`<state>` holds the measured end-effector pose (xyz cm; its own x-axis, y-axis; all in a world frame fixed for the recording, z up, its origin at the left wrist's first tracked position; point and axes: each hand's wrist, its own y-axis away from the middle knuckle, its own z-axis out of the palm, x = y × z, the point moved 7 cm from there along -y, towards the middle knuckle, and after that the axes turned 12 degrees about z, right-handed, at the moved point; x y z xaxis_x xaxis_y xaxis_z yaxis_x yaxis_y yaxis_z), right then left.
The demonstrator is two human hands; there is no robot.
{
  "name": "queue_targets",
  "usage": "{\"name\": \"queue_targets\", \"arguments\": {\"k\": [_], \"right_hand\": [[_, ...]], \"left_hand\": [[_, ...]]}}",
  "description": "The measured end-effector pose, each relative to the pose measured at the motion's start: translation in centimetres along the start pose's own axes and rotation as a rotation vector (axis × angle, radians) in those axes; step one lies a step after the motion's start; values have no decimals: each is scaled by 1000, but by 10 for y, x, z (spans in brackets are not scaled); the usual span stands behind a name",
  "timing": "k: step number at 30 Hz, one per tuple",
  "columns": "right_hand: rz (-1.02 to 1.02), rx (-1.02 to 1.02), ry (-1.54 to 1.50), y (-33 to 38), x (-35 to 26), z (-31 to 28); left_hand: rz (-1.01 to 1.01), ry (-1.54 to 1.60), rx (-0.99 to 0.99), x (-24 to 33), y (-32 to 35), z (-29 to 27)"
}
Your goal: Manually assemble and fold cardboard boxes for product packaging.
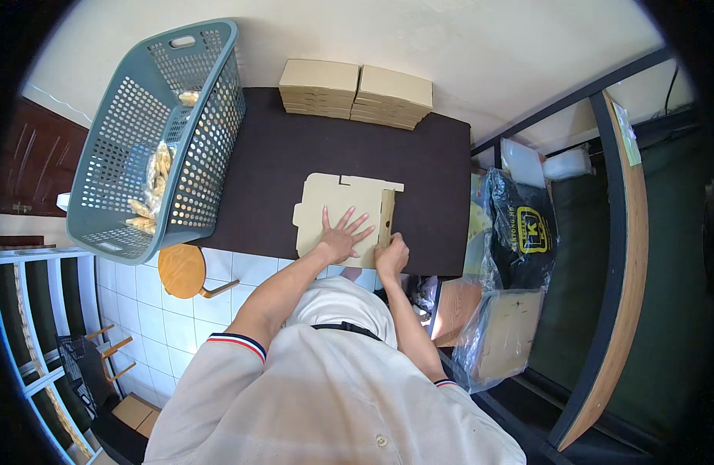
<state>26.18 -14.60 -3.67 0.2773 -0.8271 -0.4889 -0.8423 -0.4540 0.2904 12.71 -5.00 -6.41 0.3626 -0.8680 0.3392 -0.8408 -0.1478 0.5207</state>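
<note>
A flat brown cardboard box blank (326, 201) lies on the dark tabletop (264, 155), its near edge at the table's front. My left hand (342, 235) rests flat on the blank with fingers spread. At the blank's right side a narrow flap (386, 213) stands folded up. My right hand (392, 254) is closed around the near end of that flap, the fingers curled and the thumb against the cardboard.
Two stacks of folded cardboard boxes (318, 81) stand at the table's back against the wall. A grey-green plastic basket (206, 147) holding bagged goods (159, 174) is on the left. Below it is a round wooden stool (181, 271). Plastic-wrapped packs (508, 333) lie on the right.
</note>
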Motion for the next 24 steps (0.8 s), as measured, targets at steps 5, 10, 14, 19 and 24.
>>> {"name": "queue_targets", "arguments": {"k": [5, 10, 14, 19, 24], "right_hand": [[-26, -25, -89, -3, -5, -3], [-66, -13, -326, -27, -1, 5], [-95, -36, -211, 4, -38, 3], [-77, -92, -62, 12, -39, 5], [-217, -52, -100, 21, -46, 10]], "left_hand": [[-37, 4, 23, -8, -4, -13], [-50, 18, 36, -11, -12, -27], [-46, 51, 43, -19, -13, -17], [-25, 59, 54, -18, -15, -21], [-30, 15, 94, -24, -20, -8]]}}
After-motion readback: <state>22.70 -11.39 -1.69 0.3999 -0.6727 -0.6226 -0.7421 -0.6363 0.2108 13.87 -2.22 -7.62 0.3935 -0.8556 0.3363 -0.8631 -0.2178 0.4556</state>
